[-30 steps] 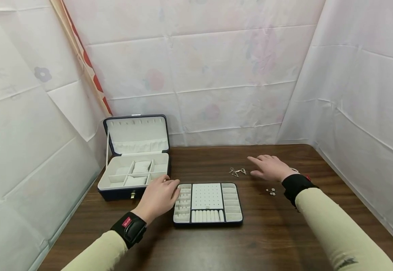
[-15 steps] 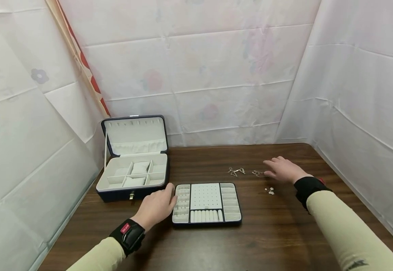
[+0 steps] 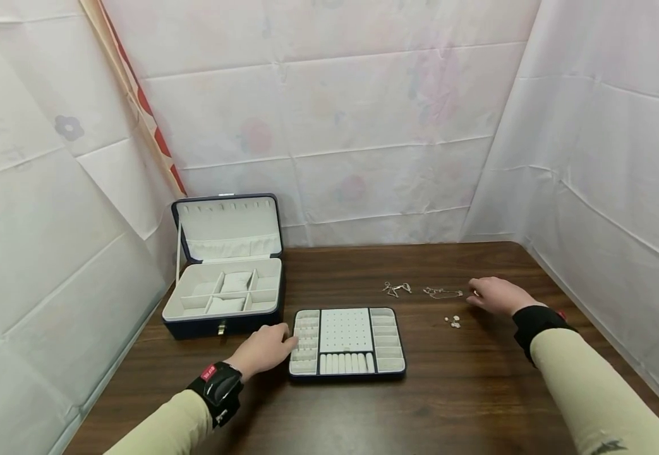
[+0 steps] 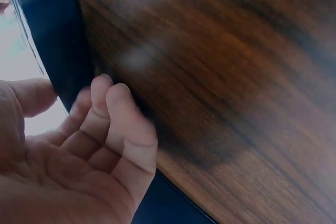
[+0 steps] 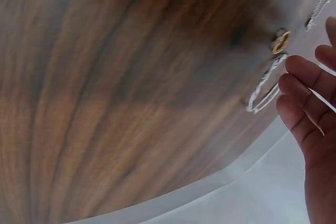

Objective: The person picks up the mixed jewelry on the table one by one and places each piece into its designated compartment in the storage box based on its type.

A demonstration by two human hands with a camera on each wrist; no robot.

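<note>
My left hand [image 3: 263,349] is at the left edge of a dark blue jewellery tray [image 3: 347,378] with white compartments, a dotted white panel and ring rolls. In the left wrist view its fingers [image 4: 131,129] are loosely bent and hold nothing; the thumb is by a dark blue wall. Over the table's right side is my right hand [image 3: 496,296], beside a thin chain necklace [image 3: 445,294]. The right wrist view has its relaxed fingers [image 5: 296,85] close to a twisted silver bangle [image 5: 254,98], with a gold ring [image 5: 281,42] near by; whether they touch cannot be told.
An open dark blue jewellery box [image 3: 195,327] with white compartments and small cushions stands at the back left, lid propped up. Another silvery chain [image 3: 397,289] and several small whitish pieces [image 3: 454,321] lie on the brown table [image 3: 420,411]. White cloth [image 3: 352,126] hangs behind.
My right hand has moved right, uncovering the thin chain necklace. My left hand has slid slightly down and back along the tray's left edge.
</note>
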